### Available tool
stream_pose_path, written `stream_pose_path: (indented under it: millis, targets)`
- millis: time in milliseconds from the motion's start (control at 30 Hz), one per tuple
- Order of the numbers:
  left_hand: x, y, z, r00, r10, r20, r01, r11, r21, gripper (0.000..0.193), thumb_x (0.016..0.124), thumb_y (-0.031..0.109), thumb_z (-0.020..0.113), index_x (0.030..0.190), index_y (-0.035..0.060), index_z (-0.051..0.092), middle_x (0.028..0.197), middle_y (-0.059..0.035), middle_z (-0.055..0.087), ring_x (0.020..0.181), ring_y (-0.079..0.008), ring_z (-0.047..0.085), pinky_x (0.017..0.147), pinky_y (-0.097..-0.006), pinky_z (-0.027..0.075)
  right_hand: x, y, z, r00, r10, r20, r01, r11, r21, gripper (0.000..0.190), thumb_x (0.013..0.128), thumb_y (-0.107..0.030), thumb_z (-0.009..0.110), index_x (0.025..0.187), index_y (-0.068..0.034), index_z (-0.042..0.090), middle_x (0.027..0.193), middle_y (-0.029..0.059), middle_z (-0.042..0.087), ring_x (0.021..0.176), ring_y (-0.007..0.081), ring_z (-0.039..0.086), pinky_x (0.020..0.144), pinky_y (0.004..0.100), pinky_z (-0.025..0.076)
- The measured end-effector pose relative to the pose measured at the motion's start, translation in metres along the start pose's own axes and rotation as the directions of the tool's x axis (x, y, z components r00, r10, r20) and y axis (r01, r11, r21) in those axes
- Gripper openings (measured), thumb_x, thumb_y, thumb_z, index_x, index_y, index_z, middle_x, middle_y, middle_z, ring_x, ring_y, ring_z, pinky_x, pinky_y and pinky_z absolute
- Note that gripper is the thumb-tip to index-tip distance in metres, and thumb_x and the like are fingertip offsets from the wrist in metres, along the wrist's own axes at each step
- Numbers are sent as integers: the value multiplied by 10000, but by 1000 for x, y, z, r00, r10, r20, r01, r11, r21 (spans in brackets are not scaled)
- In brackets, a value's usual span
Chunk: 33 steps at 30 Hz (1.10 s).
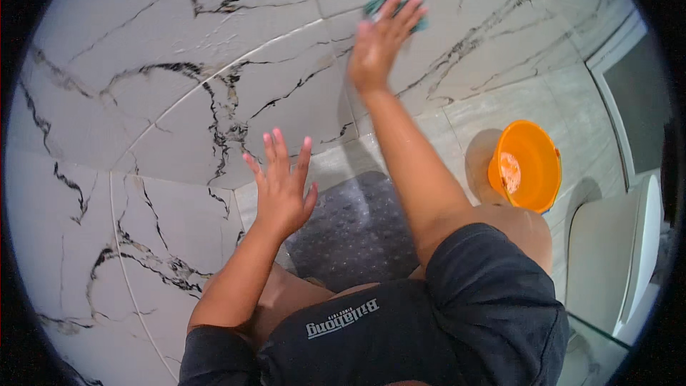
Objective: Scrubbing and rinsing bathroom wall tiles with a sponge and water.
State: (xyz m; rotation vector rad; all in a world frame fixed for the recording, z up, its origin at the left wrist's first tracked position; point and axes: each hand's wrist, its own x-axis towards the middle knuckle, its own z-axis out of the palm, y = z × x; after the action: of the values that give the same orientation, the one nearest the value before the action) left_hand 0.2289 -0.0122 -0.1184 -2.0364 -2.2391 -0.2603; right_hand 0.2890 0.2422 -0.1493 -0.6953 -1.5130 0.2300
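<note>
My right hand (378, 53) is stretched up against a marble-patterned wall tile (300, 86). Under its fingers a green and white cloth (423, 22) is pressed to the tile; motion blur hides its exact form. My left hand (281, 190) holds nothing, its fingers spread apart, lower down and to the left. From this view I cannot tell whether its fingertips touch the wall. Droplets and wet streaks show on the upper tiles around the light grout line (268, 45).
An orange bucket (530, 158) with some foamy liquid stands on the floor tiles (429, 131) at the right. Beside it is a white toilet (605, 257). A dark speckled mat (353, 236) lies between my legs. A glass edge (597, 329) shows at lower right, a white-framed panel (605, 112) above.
</note>
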Motion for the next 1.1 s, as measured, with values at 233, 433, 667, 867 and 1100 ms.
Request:
stream_pose_path:
  millis: [233,433,667,867,1100]
  targets:
    - [126,22,-61,934,301,-192,-208,896,393,819,720,174,646,1427,257,241,1505,-149,69,1392,-315,61,1054,-593,14,-151,23,43,186,981,56,-767,109,632,752,920,-476,328,1437,-62,-29,1481,219,-103,1379,340,-74,1096,490,-17]
    - [190,18,-76,879,454,-144,-302,765,568,761,735,170,586,1409,332,271,1508,-19,152,1395,-200,113,1095,-510,-41,-81,-44,63,78,991,105,-819,3,574,755,909,-501,320,1443,-120,-54,1482,204,-124,1378,330,-96,1105,449,-17]
    - [202,5,-54,822,538,-187,-225,607,762,584,820,348,452,1385,382,308,1490,6,217,1387,-181,146,1098,-503,-66,-123,17,28,-94,995,15,-802,-85,591,741,916,-470,328,1443,-119,-57,1486,193,-109,1379,347,-60,1107,470,18]
    - [202,3,-48,835,515,-194,-143,544,827,554,841,395,409,1384,395,301,1486,1,230,1386,-192,151,1096,-499,-80,-115,-8,63,-251,967,50,-841,-244,482,681,938,-433,270,1440,-104,-51,1491,182,-76,1380,345,4,1111,479,77]
    - [204,-1,-44,834,517,-192,-130,523,842,547,846,432,393,1384,391,303,1478,-22,250,1381,-218,169,1099,-487,-78,-192,94,53,-288,943,166,-551,-305,777,714,925,-515,244,1441,-106,-32,1504,132,-42,1385,291,50,1113,460,79]
